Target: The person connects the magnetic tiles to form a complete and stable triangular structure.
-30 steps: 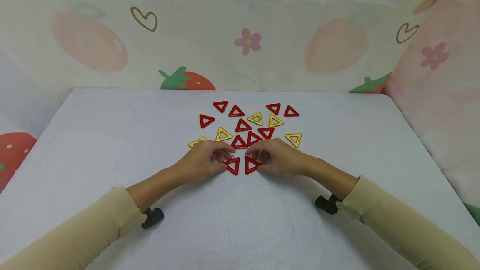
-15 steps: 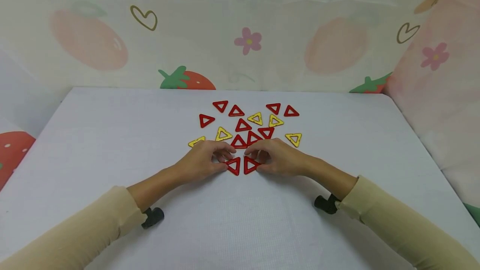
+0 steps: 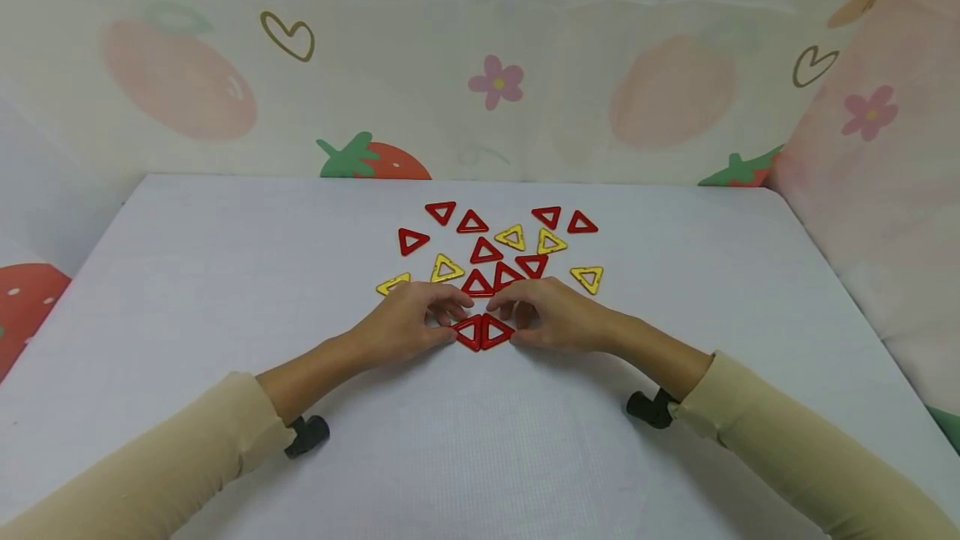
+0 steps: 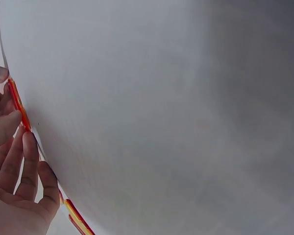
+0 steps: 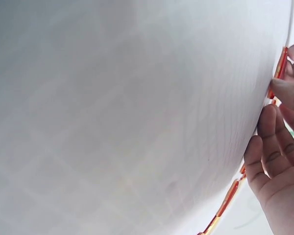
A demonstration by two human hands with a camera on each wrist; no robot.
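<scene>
Two red triangle tiles, each with an open middle, lie edge to edge on the white table between my hands in the head view. My left hand (image 3: 408, 319) holds the left red triangle tile (image 3: 477, 333), thumb at its outer corner and fingertips behind it. From the other side my right hand (image 3: 551, 315) holds the right red triangle tile (image 3: 486, 332) in the same way. In both wrist views the tiles show edge-on as a thin red strip (image 4: 18, 102) by the fingers. Just behind the hands, a red triangle tile (image 3: 477, 293) lies among others.
More red triangle tiles lie farther back, one of them (image 3: 582, 223) at the right. Several yellow triangle tiles, such as one (image 3: 587, 279) beyond my right hand, lie among them. A printed cloth (image 3: 562, 48) hangs behind the white table (image 3: 225, 273).
The two held red triangle tiles have slid toward each other; the gap between them has closed and their edges now meet. Both hands moved slightly inward. The other tiles stayed put.
</scene>
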